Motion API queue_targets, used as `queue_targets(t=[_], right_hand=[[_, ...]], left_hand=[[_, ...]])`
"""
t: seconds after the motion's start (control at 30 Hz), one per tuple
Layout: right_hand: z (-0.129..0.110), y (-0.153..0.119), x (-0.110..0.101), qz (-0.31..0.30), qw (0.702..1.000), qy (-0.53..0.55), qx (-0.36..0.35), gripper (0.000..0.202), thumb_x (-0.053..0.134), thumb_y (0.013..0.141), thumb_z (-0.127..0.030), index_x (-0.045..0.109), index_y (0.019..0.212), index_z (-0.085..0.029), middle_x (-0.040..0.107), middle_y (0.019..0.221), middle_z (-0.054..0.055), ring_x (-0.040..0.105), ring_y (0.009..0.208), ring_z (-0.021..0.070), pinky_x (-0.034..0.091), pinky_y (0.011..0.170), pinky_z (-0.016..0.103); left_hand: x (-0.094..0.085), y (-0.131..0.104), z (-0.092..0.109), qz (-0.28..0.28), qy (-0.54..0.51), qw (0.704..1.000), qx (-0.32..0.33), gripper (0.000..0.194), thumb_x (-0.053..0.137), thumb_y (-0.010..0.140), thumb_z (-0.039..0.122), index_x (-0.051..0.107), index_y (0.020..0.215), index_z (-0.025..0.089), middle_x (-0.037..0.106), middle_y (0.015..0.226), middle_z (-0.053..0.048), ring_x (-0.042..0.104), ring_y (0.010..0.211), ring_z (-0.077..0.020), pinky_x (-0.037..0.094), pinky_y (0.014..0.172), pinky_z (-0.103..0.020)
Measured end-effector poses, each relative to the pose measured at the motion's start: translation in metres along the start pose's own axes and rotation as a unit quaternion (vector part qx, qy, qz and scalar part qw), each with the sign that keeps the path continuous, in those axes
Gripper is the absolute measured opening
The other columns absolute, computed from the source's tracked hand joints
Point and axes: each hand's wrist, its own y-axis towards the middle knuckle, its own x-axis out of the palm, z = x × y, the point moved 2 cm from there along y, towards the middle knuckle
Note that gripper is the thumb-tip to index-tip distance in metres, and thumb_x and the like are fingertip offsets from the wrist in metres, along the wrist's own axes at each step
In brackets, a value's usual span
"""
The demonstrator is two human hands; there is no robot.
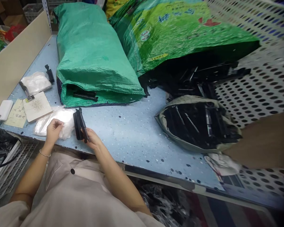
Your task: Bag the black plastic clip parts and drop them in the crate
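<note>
My right hand (92, 138) grips a black plastic part (79, 124), long and channel-shaped, holding it nearly upright above the table's front edge. To its left, my left hand (54, 130) is over a stack of clear plastic bags (67, 119), thumb and fingertips pinched together. Whether a bag edge is between those fingertips is too small to tell. Behind the bags lies a pale square board (37, 107) sprinkled with small specks. A green woven sack (92, 56) lies with its mouth toward me, with black parts (85, 95) inside.
On the right, an open cloth sack (161, 118) is full of black parts. A printed green bag (180, 34) spills more behind it. At left are a white device (4, 110), a handwritten note (16, 115) and another bag bundle (36, 81). A perforated panel (262, 85) borders the right.
</note>
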Motion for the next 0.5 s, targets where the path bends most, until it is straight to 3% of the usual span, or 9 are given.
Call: queue_targets(t=[0.13,0.23,0.3,0.43,0.5], right_hand=[[-0.004,-0.011,-0.003,0.013,1.000,-0.018,-0.018,0.035,0.090,0.058,-0.037,0.066,0.072,-0.016,0.065,0.062,-0.001,0.059,0.057,0.0112,0.049,0.056,0.023],[-0.009,-0.027,-0.008,0.020,0.998,-0.055,-0.038,0.032,0.089,0.060,-0.037,0.068,0.073,-0.016,0.063,0.060,-0.003,0.054,0.053,0.0086,0.046,0.053,0.021],[-0.014,-0.038,-0.015,0.041,0.994,-0.082,-0.051,0.031,0.088,0.062,-0.037,0.071,0.078,-0.016,0.065,0.063,-0.003,0.054,0.053,0.0081,0.045,0.052,0.020],[-0.028,-0.063,-0.033,0.128,0.982,-0.087,-0.110,0.036,0.089,0.062,-0.037,0.074,0.088,-0.017,0.069,0.073,-0.001,0.058,0.059,0.0089,0.047,0.056,0.020],[-0.035,-0.081,-0.039,0.153,0.977,-0.072,-0.132,0.038,0.089,0.061,-0.037,0.073,0.090,-0.018,0.070,0.075,-0.001,0.060,0.062,0.0106,0.049,0.058,0.022]], left_hand=[[0.001,-0.004,0.015,-0.113,0.189,0.966,0.134,0.028,0.049,0.081,0.009,0.073,0.093,0.020,0.067,0.101,-0.006,0.064,0.096,-0.0190,0.051,0.092,-0.035],[0.002,-0.003,0.019,-0.097,0.281,0.947,0.126,0.023,0.055,0.082,0.013,0.073,0.094,0.018,0.067,0.095,-0.006,0.064,0.079,-0.0167,0.054,0.081,-0.033],[0.005,-0.003,0.019,-0.091,0.294,0.943,0.122,0.021,0.055,0.085,0.016,0.074,0.095,0.018,0.068,0.094,-0.006,0.065,0.077,-0.0165,0.054,0.079,-0.032],[0.024,-0.011,0.016,-0.232,0.255,0.927,0.151,0.034,0.049,0.085,0.008,0.075,0.102,0.022,0.070,0.105,-0.005,0.068,0.094,-0.0186,0.056,0.087,-0.032],[0.035,-0.017,0.016,-0.273,0.237,0.920,0.153,0.040,0.048,0.084,0.005,0.074,0.108,0.023,0.069,0.112,-0.006,0.068,0.102,-0.0198,0.056,0.093,-0.034]])
